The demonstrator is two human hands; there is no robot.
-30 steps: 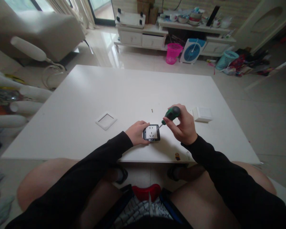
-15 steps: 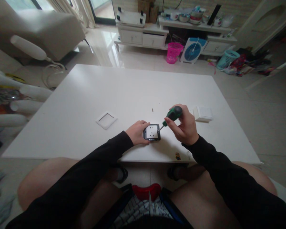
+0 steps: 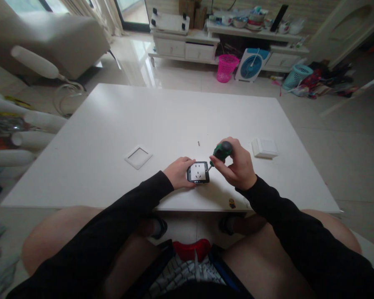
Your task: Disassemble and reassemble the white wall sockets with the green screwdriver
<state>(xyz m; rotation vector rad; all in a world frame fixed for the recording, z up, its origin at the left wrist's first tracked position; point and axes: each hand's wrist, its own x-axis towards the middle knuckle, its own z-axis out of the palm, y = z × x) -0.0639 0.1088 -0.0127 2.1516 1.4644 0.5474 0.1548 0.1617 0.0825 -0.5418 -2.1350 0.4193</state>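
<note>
My left hand point(image 3: 178, 173) grips the left side of a wall socket point(image 3: 198, 172) with a white slotted face and a dark frame. My right hand point(image 3: 237, 164) is wrapped round the green and black handle of a screwdriver point(image 3: 222, 151). Its metal shaft slants down to the socket's right edge; whether the tip sits in a screw is too small to tell. A small screw point(image 3: 198, 143) lies on the table just beyond the socket. Off to the left rests a square white cover frame point(image 3: 139, 158).
The white table point(image 3: 162, 116) spreads out in front of me. A white box-like piece point(image 3: 264, 148) stands right of my right hand, and a small sticker point(image 3: 232, 203) is near the front edge. Beyond are a pink basket point(image 3: 227, 68) and a blue fan point(image 3: 251, 65) on the floor.
The screwdriver handle has swung slightly left and stands more upright, my right hand moving with it. My left hand and the socket stay in place.
</note>
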